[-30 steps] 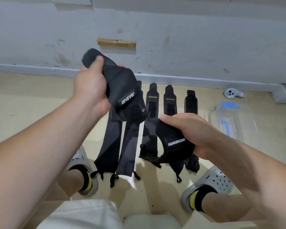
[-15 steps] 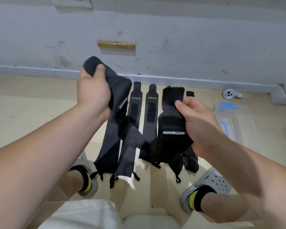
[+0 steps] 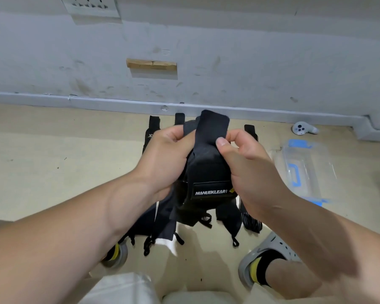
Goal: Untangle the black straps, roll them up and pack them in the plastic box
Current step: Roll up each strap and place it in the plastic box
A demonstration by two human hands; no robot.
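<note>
Head view, looking down at a beige floor [image 3: 42, 163] that meets a grey wall [image 3: 250, 51].

At centre frame, both hands hold one black strap [image 3: 208, 163] in the air, bunched into a loose bundle. The left hand [image 3: 162, 159] grips the bundle's left side with its fingers curled round the cloth. The right hand [image 3: 248, 165] holds the right side; its thumb [image 3: 222, 142] and forefinger pinch the strap's free end, which stands up above both hands. A white-lettered label [image 3: 211, 191] reading MANUEKLEAR faces the camera on the lower part of the bundle.

Behind and below the hands, a row of straps [image 3: 229, 218] lies flat on the floor. Their far tips point to the baseboard [image 3: 97, 103], and their near ends carry small loops. At the right end of the row lies a striped strap [image 3: 250, 220].

The plastic box [image 3: 303, 170] is clear with blue clips and sits on the floor at centre right, beside the row and apart from the hands. Whether its lid is on cannot be told.

A white controller [image 3: 303, 128] lies by the baseboard at upper right. A wooden block [image 3: 151, 64] is fixed to the wall above centre. A grey shoe [image 3: 266, 249] shows at lower right, and a second shoe [image 3: 119, 256] shows partly under the left forearm.
</note>
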